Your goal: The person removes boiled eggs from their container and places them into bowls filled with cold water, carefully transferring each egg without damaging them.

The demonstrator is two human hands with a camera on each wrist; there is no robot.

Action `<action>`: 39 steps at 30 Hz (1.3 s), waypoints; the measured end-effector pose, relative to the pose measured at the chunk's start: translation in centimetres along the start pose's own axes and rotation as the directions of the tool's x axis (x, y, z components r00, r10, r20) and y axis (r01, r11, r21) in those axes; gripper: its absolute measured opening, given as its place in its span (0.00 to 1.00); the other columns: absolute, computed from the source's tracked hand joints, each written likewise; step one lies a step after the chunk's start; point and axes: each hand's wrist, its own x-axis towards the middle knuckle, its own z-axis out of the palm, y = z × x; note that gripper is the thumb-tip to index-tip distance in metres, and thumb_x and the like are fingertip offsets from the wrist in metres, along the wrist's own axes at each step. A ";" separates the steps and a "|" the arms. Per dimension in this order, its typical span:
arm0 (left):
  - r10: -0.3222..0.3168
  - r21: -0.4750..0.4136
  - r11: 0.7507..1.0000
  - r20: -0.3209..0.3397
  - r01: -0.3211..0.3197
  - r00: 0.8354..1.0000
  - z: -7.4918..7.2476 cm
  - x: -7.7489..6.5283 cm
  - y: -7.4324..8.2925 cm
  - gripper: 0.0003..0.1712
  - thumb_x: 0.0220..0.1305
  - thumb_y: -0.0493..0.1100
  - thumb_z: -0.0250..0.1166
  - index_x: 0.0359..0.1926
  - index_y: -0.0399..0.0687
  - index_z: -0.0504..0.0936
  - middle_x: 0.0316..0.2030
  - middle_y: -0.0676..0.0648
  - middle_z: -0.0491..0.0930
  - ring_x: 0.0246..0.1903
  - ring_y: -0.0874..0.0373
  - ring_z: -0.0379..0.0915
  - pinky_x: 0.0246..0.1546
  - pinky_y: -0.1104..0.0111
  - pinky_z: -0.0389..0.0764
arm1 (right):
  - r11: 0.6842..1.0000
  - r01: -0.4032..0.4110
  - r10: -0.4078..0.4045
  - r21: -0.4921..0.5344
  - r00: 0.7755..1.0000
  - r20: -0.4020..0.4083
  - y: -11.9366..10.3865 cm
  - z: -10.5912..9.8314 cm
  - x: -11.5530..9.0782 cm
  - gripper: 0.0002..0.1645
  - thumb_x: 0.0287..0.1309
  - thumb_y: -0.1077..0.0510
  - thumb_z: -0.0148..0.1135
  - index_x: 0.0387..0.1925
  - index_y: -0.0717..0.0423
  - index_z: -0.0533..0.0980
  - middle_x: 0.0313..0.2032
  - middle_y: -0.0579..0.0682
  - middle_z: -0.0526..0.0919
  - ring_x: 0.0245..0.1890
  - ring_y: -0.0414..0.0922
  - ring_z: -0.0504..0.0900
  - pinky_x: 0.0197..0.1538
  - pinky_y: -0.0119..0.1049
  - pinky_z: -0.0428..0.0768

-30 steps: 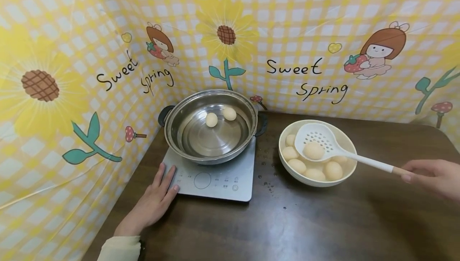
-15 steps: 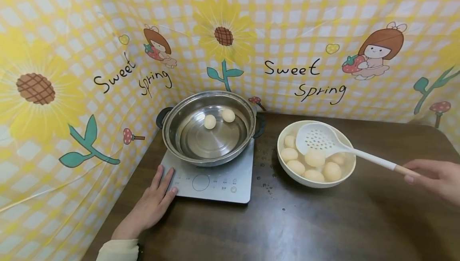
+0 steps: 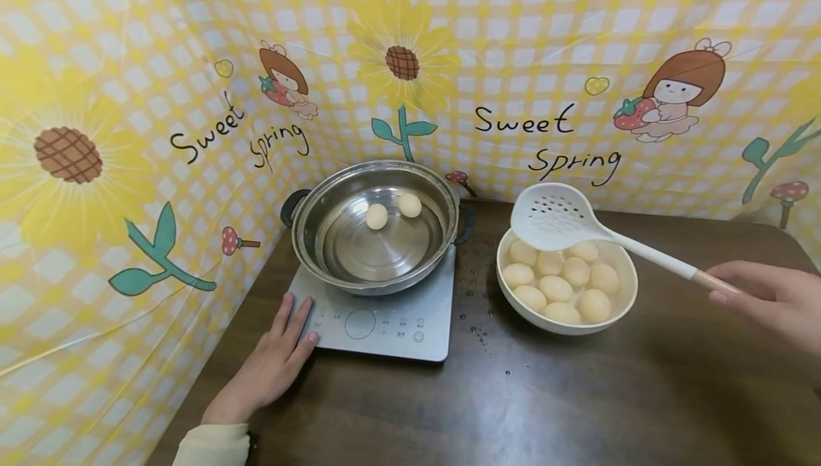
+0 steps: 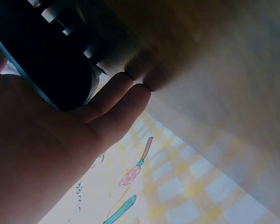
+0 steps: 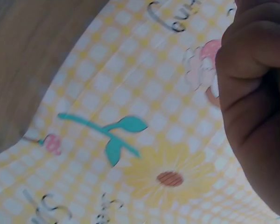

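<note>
In the head view my right hand (image 3: 772, 302) grips the wooden end of a white slotted skimmer (image 3: 556, 216). The skimmer's bowl is held above the back rim of a cream bowl (image 3: 631, 288), with no egg on it. Several pale eggs (image 3: 555, 288) lie in water in that bowl. My left hand (image 3: 272, 359) rests with fingers spread against the left front corner of a flat induction cooktop (image 3: 385, 334). On the cooktop stands a steel pot (image 3: 378, 284) holding water and two eggs (image 3: 376, 216). In the right wrist view, curled fingers (image 5: 252, 93) show, but the skimmer is out of sight.
Water drops (image 3: 474, 330) dot the brown table (image 3: 577, 402) between cooktop and bowl. A yellow checked cloth (image 3: 513, 45) hangs behind and to the left. The pot's black side handle (image 3: 467, 224) sticks out toward the bowl.
The egg on the skimmer has slid off into the cream bowl among the others. The skimmer has then risen up and back, empty. My left hand has stayed in place.
</note>
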 end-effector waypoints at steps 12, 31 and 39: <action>0.003 -0.008 1.000 -0.003 -0.003 1.000 -0.1 0.0 0.0 0.38 0.82 0.58 0.42 0.81 0.45 0.46 0.79 0.34 0.29 0.72 0.26 0.41 0.64 0.31 0.50 | 0.993 0.113 -0.110 -0.038 0.991 0.081 -8.7 0.9 5.0 0.11 0.71 0.48 0.63 0.52 0.37 0.80 0.39 0.43 0.86 0.34 0.40 0.78 0.34 0.34 0.73; -0.006 -0.021 1.000 0.006 0.006 1.000 -0.2 -0.2 0.2 0.38 0.82 0.59 0.41 0.81 0.44 0.45 0.78 0.33 0.29 0.72 0.24 0.39 0.63 0.29 0.49 | 0.848 0.468 -0.484 -0.248 0.875 -0.003 -16.5 7.0 10.8 0.14 0.68 0.59 0.64 0.54 0.54 0.80 0.31 0.45 0.84 0.22 0.42 0.74 0.31 0.48 0.77; -0.001 -0.016 1.000 0.000 0.001 1.000 0.1 -0.1 -0.1 0.38 0.82 0.58 0.41 0.81 0.45 0.45 0.78 0.33 0.29 0.72 0.25 0.40 0.63 0.29 0.50 | 0.770 0.519 -0.581 -0.371 0.810 -0.072 -18.2 9.4 12.9 0.09 0.67 0.60 0.64 0.45 0.52 0.74 0.16 0.45 0.69 0.13 0.45 0.67 0.16 0.45 0.68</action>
